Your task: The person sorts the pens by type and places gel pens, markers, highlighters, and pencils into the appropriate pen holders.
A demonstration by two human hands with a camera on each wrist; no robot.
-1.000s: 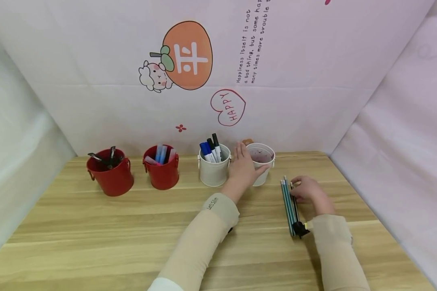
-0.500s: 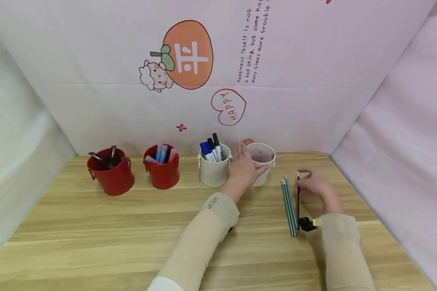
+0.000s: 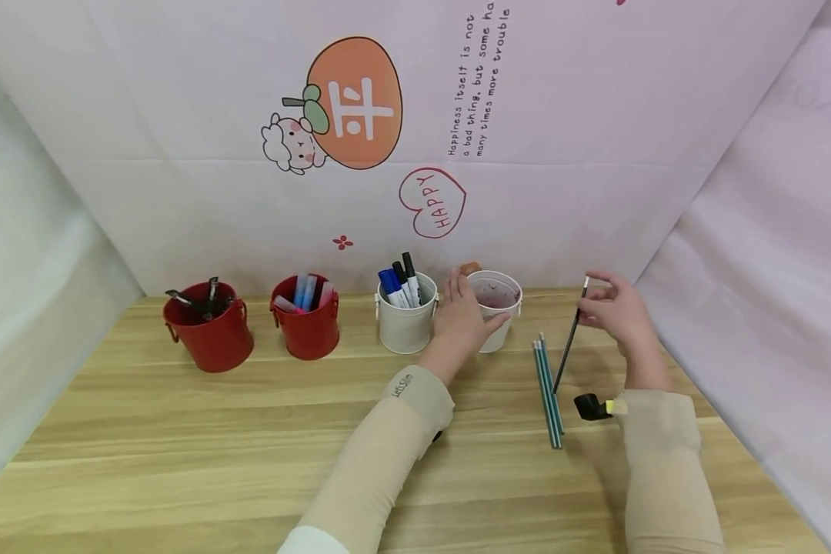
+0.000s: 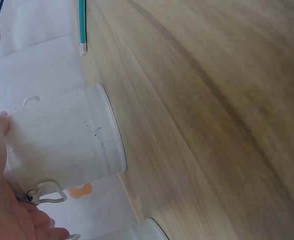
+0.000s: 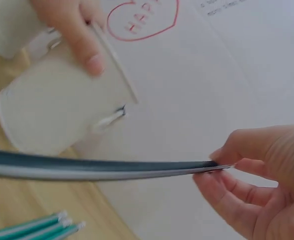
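My left hand (image 3: 460,323) lies against the right-hand white bucket (image 3: 496,337), fingers fairly straight along its left side and thumb on its front near the rim. In the left wrist view, a wire handle of this bucket shows beside the fingers. My right hand (image 3: 618,312) pinches a dark pencil (image 3: 571,335) near its white-tipped end. The pencil slants down to the left, its lower end over the teal pencils (image 3: 547,394) on the table; contact there cannot be judged. In the right wrist view, thumb and fingertips meet on the pencil's end.
Left of my left hand stands a white bucket (image 3: 403,331) with blue- and black-capped markers (image 3: 402,291). Farther left are a red bucket (image 3: 312,336) with coloured pens and another red bucket (image 3: 218,346) with dark items. A printed cloth (image 3: 180,154) rises behind the wooden table (image 3: 215,462).
My right hand has moved right and away from me, drawing the dark pencil off the teal pencils' side and raising its upper end. The left hand stays on the bucket.
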